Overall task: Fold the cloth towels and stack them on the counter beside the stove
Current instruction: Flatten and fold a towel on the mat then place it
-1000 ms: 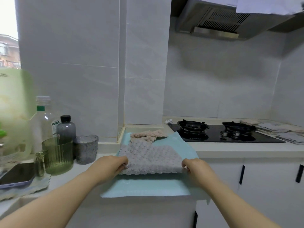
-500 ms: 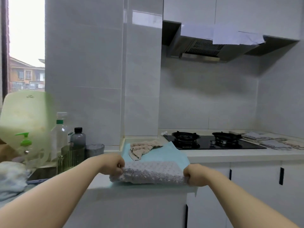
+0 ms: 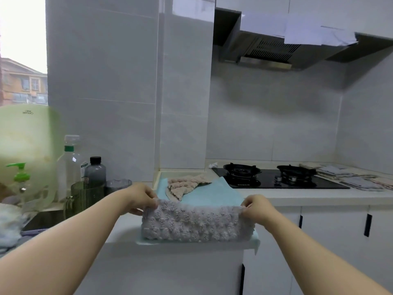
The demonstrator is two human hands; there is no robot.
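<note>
While left hand (image 3: 142,196) and right hand (image 3: 254,204) each pinch a top corner of the grey towel (image 3: 196,223) at lower centre, carry both corners level so the fold's edges meet.

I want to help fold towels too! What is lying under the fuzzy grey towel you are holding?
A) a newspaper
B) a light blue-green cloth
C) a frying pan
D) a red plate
B: the fuzzy grey towel, pinched at its top corners by the left hand and the right hand, rests its lower edge on a light blue-green cloth spread over the counter.
</note>
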